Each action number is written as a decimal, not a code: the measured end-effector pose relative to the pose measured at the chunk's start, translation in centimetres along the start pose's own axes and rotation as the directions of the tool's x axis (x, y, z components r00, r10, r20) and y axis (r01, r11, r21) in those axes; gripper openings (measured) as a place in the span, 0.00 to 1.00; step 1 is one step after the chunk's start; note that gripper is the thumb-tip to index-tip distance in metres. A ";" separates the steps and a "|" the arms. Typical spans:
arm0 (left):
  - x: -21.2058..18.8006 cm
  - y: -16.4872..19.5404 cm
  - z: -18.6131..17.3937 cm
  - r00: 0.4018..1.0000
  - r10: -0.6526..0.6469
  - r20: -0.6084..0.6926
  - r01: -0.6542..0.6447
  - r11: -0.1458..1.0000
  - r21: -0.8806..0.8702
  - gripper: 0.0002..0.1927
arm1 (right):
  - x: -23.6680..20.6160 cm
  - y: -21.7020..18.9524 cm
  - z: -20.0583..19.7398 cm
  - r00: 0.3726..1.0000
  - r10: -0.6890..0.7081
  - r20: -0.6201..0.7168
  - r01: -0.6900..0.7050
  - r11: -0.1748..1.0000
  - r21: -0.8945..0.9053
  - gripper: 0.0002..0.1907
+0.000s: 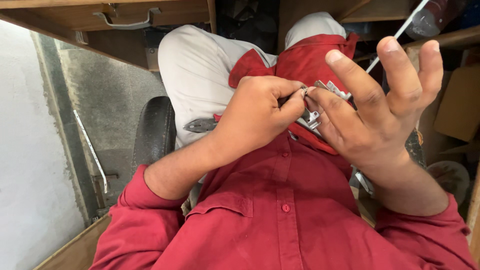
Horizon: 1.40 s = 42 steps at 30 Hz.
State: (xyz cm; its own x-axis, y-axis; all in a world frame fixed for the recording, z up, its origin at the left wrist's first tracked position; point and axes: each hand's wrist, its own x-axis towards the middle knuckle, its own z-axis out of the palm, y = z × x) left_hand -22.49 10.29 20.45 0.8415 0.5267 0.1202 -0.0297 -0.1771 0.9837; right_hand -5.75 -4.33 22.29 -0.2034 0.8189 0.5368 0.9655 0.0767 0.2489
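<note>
Hands, two, bare, working close over the lap of a seated person in a red shirt point(280, 220) and pale trousers point(200, 75).

Left hand point(255, 120): curled shut, thumb and forefinger pinching something very small at the top of a small metal bracket point(314, 118); what the pinched item is cannot be told. The tight pinch suits a fine part that would slip from a looser hold.

Right hand point(375, 115): supports the bracket against the base of its thumb and forefinger, while the other three fingers fan out open and upward, apparently kept clear so the work point stays in sight.

Small metal bracket: bright, stamped, mostly hidden between the two hands, held just above the shirt front.

Pliers point(200, 125): dark jaws with a bit of red handle showing, lying on the left thigh, partly covered by the left hand; set down within easy reach.

White rod point(395, 37): thin, running up and right behind the right hand's fingers; its attachment is not visible.

Wooden drawer point(125, 22): with metal handle, upper left, beyond the knees.

Black seat point(155, 130): padded edge showing beside the left thigh.

Cardboard box point(457, 105): at right edge.
</note>
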 end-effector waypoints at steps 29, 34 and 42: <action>-1.3 0.6 0.9 0.971 0.233 -0.060 -0.230 0.972 0.055 0.09 | -1.9 1.6 -0.3 0.944 -0.199 -0.263 0.166 0.976 -0.139 0.12; -2.2 1.3 1.5 0.944 0.317 -0.090 -0.316 0.948 0.031 0.08 | -3.1 1.7 -0.1 0.905 -0.184 -0.383 0.127 0.977 -0.169 0.11; -3.6 1.9 2.0 0.931 0.349 -0.107 -0.340 0.935 0.099 0.14 | -7.2 -2.5 0.0 0.944 0.319 -0.090 -0.269 0.897 0.351 0.10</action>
State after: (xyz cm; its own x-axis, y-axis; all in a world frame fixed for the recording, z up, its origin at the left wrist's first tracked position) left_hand -24.44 6.41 21.58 0.7155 0.5171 0.4697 -0.2603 -0.4266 0.8662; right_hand -6.67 -10.46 17.83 0.1012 0.7458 0.6585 0.9776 0.0482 -0.2048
